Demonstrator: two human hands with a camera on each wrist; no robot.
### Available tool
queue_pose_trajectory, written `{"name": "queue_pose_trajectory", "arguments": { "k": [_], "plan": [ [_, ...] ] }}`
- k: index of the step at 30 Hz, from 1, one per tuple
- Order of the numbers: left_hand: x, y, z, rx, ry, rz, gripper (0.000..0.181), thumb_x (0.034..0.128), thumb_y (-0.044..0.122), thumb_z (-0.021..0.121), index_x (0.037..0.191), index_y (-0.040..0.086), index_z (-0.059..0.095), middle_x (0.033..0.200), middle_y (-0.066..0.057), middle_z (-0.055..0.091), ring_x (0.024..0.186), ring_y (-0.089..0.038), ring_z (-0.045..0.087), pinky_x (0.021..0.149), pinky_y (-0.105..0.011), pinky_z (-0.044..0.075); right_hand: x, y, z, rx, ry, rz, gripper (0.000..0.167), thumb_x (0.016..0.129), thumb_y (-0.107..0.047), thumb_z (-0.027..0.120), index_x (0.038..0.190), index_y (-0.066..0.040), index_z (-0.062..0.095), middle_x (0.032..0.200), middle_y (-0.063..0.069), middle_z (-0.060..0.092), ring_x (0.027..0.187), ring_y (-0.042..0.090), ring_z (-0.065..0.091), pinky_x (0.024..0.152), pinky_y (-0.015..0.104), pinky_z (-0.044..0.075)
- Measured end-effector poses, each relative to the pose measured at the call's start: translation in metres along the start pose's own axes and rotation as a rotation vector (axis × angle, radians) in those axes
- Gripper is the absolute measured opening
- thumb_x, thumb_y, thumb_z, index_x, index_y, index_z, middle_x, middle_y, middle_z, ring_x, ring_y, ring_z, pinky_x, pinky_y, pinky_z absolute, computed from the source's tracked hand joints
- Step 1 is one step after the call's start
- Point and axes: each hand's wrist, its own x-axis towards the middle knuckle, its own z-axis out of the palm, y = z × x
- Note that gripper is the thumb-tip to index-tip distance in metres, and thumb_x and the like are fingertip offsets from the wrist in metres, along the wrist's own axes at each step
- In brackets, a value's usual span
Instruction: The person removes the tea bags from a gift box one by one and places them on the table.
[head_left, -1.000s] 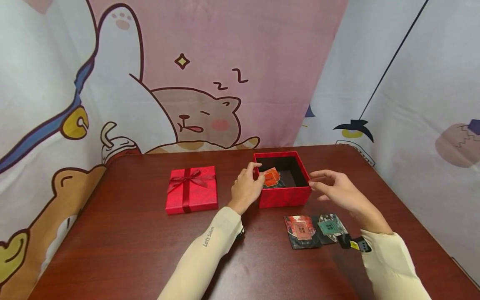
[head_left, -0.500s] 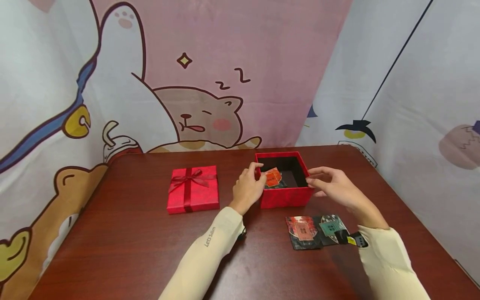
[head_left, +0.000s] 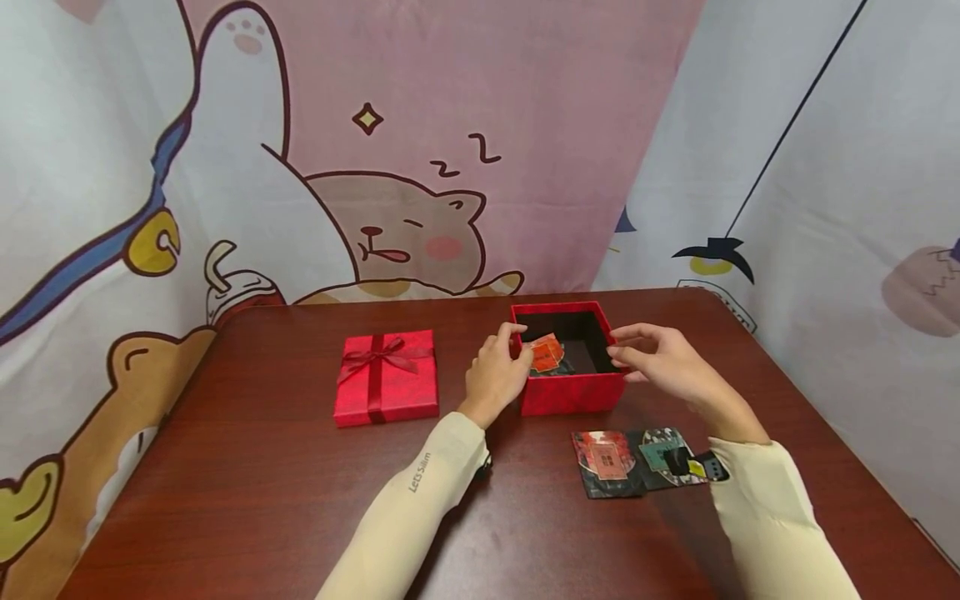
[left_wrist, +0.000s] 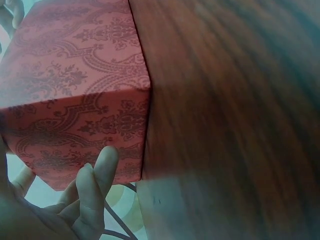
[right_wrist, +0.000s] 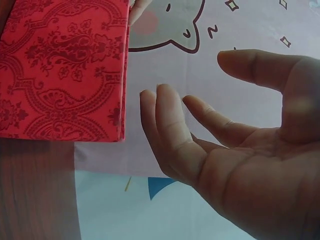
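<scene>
An open red gift box (head_left: 573,395) with a patterned outside and dark inside stands at the back of the table. My left hand (head_left: 495,375) holds its left wall, some fingers at the rim; in the left wrist view fingers (left_wrist: 92,192) lie against the patterned side. Inside, at the left, lies a sachet (head_left: 545,354) with an orange label. My right hand (head_left: 671,367) is at the box's right rim; the right wrist view shows its thumb and fingers spread apart, holding nothing. Whether its fingertips touch the rim, I cannot tell.
The red lid (head_left: 405,396) with a ribbon bow lies left of the box. In front of the box are a red-labelled sachet (head_left: 606,463) and a green-labelled sachet (head_left: 660,447), the latter partly under my right wrist strap. A printed curtain (head_left: 570,150) hangs behind the table.
My right hand has moved a little left and up along the box's right rim. The left hand stays at the left wall, and the sachets lie as before.
</scene>
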Motion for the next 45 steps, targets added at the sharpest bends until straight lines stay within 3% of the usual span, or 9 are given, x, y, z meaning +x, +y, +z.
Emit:
{"name": "queue_pose_trajectory", "arguments": {
  "k": [13,32,39,45],
  "plan": [
    [0.0,-0.001,-0.001,0.004,-0.003,0.001,0.039,0.0966,0.039,0.054,0.135,0.034,0.053,0.116,-0.002,0.063,0.093,-0.033,0.066,0.076,-0.052,0.05,0.009,-0.003,0.001,-0.006,-0.01,-0.006,0.046,0.1,-0.02,0.058,0.136,0.008,0.049,0.125,0.028,0.06,0.097,0.017,0.067,0.08,0.035,0.057],
    [-0.001,0.0,-0.001,-0.006,-0.017,-0.007,0.039,0.097,0.039,0.054,0.136,0.034,0.053,0.12,-0.004,0.063,0.094,-0.032,0.066,0.077,-0.052,0.049,0.024,-0.009,0.007,-0.032,-0.033,0.006,0.046,0.1,-0.02,0.057,0.137,0.006,0.049,0.127,0.027,0.059,0.107,0.027,0.067,0.086,0.036,0.055],
    [0.0,0.001,-0.001,-0.005,-0.008,0.0,0.038,0.0967,0.038,0.054,0.135,0.034,0.053,0.118,-0.004,0.063,0.094,-0.033,0.066,0.077,-0.053,0.05,0.033,-0.01,0.013,-0.016,-0.05,0.014,0.045,0.101,-0.018,0.056,0.139,0.005,0.048,0.129,0.026,0.059,0.108,0.027,0.066,0.081,0.027,0.055],
    [0.001,0.0,-0.001,-0.006,0.001,0.014,0.038,0.0966,0.038,0.053,0.134,0.033,0.054,0.114,-0.002,0.064,0.09,-0.031,0.066,0.073,-0.05,0.05,0.04,-0.011,0.018,-0.028,-0.063,0.007,0.047,0.101,-0.02,0.056,0.14,0.005,0.047,0.132,0.027,0.057,0.108,0.027,0.067,0.085,0.032,0.055]
  ]
}}
